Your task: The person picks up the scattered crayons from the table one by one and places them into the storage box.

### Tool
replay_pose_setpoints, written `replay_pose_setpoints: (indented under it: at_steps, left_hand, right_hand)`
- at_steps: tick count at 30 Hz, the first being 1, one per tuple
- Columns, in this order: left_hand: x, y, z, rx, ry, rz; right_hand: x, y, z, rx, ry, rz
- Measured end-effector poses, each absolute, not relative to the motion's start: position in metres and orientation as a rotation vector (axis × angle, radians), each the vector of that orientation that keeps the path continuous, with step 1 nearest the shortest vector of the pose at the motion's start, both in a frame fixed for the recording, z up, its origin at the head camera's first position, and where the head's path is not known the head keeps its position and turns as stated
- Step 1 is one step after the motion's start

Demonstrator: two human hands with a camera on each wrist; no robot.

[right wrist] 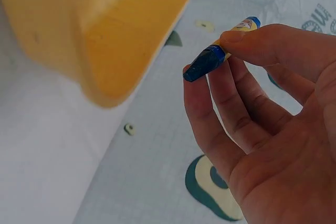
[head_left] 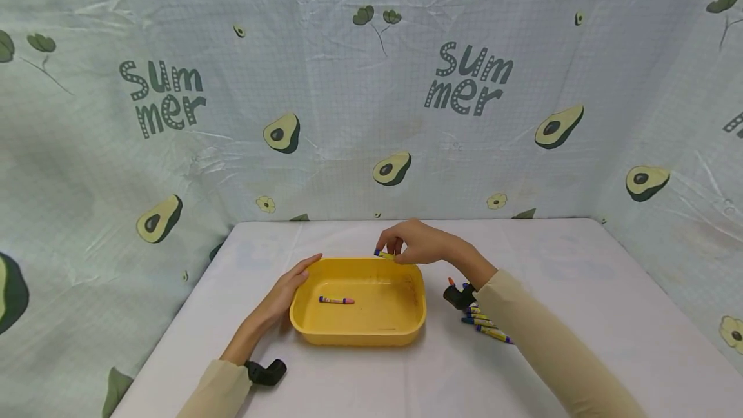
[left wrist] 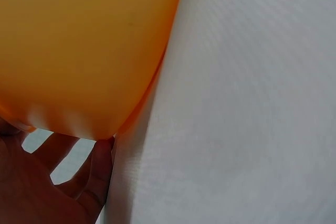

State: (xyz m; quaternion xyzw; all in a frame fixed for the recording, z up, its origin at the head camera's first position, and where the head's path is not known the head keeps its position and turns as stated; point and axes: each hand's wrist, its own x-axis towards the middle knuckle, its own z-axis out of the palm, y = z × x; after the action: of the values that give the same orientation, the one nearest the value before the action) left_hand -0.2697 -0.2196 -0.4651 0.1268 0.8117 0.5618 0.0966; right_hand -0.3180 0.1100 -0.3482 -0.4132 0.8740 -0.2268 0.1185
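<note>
A yellow plastic tray point(head_left: 366, 339) stands on the table, with a pink-tipped crayon point(head_left: 336, 300) lying inside. At its left side my left hand point(head_left: 286, 292) holds the wall and rim; in the left wrist view its fingertips touch the tray's outer wall point(left wrist: 84, 61). My right hand point(head_left: 420, 242) is over the far right rim. Between thumb and fingers it pinches a dark blue crayon point(right wrist: 205, 63) in a yellow wrapper. Several more crayons point(head_left: 493, 333) lie in a loose pile right of the tray, partly hidden under my right forearm.
The white-covered table point(head_left: 360, 382) ends at a back edge against a hanging avocado-print cloth point(head_left: 348, 102). Black wrist cameras sit on my left wrist point(head_left: 266, 373) and right wrist point(head_left: 458, 297).
</note>
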Motion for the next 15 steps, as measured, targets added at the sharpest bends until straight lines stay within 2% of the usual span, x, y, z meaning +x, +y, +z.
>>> replay_pose_setpoints:
  at_steps: [15]
  left_hand:
    - [-0.270,-0.220,-0.465,0.343,2.406,1.654]
  right_hand:
    - [-0.323,0.050,-0.361,-1.167,2.461,-0.684]
